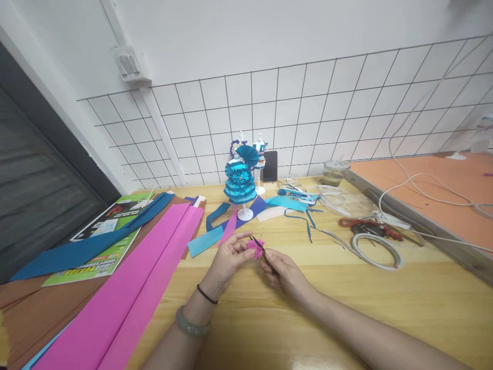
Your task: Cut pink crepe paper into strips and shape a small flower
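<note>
Above the wooden table, my left hand [230, 257] pinches a small piece of pink crepe paper [254, 248] between thumb and fingers. My right hand [283, 270] is closed on a pair of dark scissors [259, 244], whose slim blades point up and left across the pink piece. Its handles are mostly hidden by my fingers. Just beyond both hands stands a small white dress form [245, 213] in a tiered, pleated teal paper dress [240, 181]. Strips of light blue paper [206, 241] and pink paper [228, 226] lie near its base.
Long pink paper [127, 288], blue paper [92, 244] and a green magazine [103, 257] cover the left side. More dress forms [260, 159] and a phone [270, 166] stand behind. At right are a tape roll [377, 252], cords, a glass cup [333, 174] and a white cable [431, 234].
</note>
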Tool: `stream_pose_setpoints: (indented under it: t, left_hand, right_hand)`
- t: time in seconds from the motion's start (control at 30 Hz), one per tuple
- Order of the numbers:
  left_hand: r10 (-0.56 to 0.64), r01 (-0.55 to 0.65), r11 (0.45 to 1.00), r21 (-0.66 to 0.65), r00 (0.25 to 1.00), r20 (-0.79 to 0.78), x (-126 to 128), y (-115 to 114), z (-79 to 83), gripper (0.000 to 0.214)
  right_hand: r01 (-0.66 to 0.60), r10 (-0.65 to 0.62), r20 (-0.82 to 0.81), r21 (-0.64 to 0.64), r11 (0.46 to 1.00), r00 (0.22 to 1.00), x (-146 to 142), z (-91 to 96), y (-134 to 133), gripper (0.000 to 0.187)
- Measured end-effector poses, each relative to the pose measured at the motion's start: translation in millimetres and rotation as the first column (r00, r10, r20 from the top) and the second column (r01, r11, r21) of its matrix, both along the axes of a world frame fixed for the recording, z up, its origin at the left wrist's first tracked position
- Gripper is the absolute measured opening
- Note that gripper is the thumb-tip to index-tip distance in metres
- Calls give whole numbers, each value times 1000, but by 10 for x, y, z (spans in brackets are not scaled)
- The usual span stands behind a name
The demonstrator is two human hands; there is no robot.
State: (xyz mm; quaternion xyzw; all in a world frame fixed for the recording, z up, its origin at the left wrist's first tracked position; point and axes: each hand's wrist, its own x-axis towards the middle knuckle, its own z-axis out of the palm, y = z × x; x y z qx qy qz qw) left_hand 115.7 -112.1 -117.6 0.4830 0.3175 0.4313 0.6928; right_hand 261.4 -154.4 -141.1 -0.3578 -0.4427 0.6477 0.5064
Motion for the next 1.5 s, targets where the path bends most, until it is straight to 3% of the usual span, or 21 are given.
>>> stream_pose_setpoints:
  t: [0.13, 0.4, 0.6, 0.87, 1.13, 1.5]
  left_hand:
    - [-5, 5, 1000, 13, 1000, 19, 7, 2, -1, 36]
    - [-14, 14, 1000, -6, 1000, 7, -2, -9, 17, 27]
    - [-4, 3, 1000, -13, 1000, -26, 1, 7, -12, 24]
    - [42, -44, 999, -17, 994, -97, -8, 30, -53, 24]
    - [54, -58, 997, -48, 995, -80, -7, 20, -49, 21]
    - [16, -16, 996, -88, 1000, 7, 35, -1, -40, 16]
  right_hand:
    - [14, -15, 64, 26, 1000, 998, -3, 13, -21, 42]
    - [108, -162, 291, 191, 976, 943, 25, 112, -41, 38]
    - [82, -114, 232, 144, 986, 966, 24, 46, -33, 36]
    - [-10, 8, 36, 66, 998, 999, -18, -14, -31, 34]
    - [-20, 21, -16, 64, 998, 1000, -5, -84, -15, 35]
    - [-45, 44, 35, 45, 998, 998, -28, -17, -32, 37]
